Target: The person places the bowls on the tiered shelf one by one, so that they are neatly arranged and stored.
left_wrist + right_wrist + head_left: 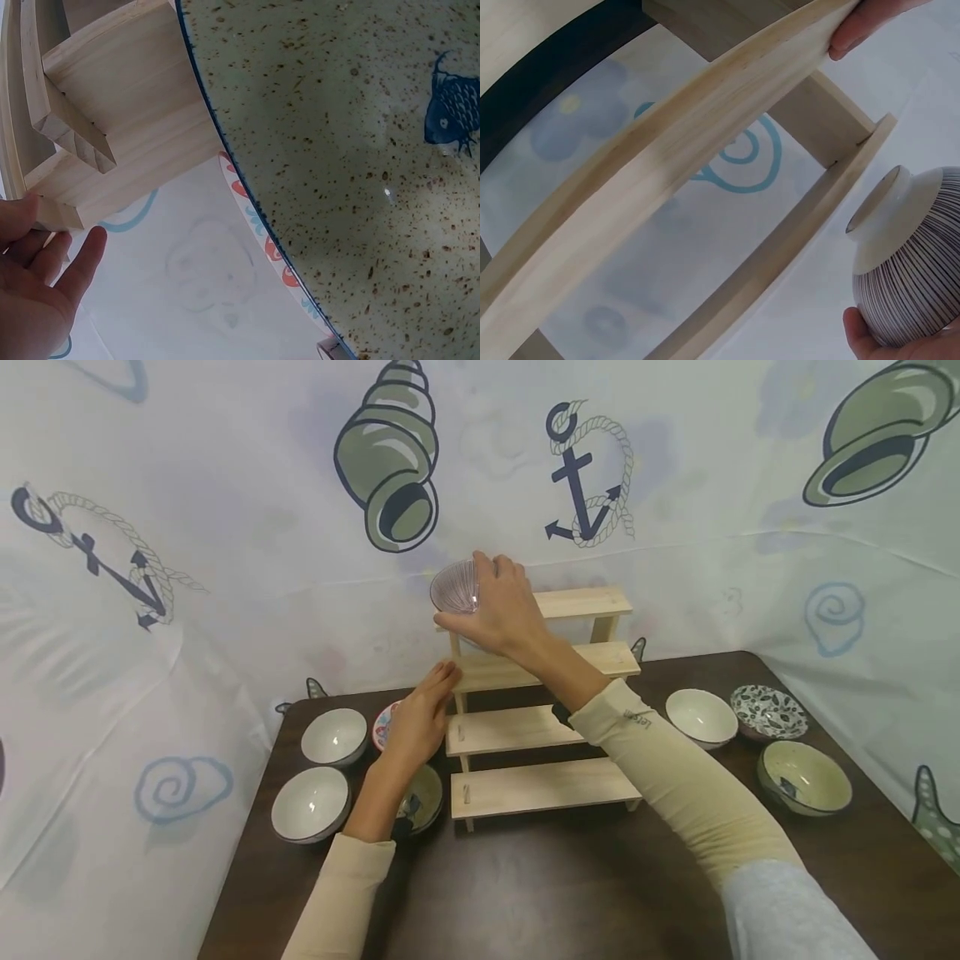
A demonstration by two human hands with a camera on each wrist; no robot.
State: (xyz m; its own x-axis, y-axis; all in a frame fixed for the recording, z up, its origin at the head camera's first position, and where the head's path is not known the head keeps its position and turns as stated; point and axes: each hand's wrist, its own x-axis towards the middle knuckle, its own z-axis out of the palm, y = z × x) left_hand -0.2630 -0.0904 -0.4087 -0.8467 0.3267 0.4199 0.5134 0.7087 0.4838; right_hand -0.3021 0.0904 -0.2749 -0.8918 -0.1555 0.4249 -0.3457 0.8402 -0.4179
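Note:
At the shelf's top left, my right hand (502, 608) grips a small striped bowl (454, 587) by its side. The right wrist view shows the bowl's (911, 262) dark thin stripes and pale foot, beside a shelf plank and apart from it. My left hand (420, 714) touches the left end of a middle plank of the stepped wooden shelf (543, 787). Its fingers (81, 264) are mostly extended near the plank's end. Below that wrist is a speckled green bowl (337, 180) with a blue fish, partly hidden by the arm in the head view.
Two white bowls (334, 737) (311, 804) and a red-patterned bowl (382, 723) stand left of the shelf. On the right are a white bowl (701, 717), a leaf-patterned bowl (769, 711) and a green bowl (806, 777). All rest on a dark table (510, 893) before a printed cloth.

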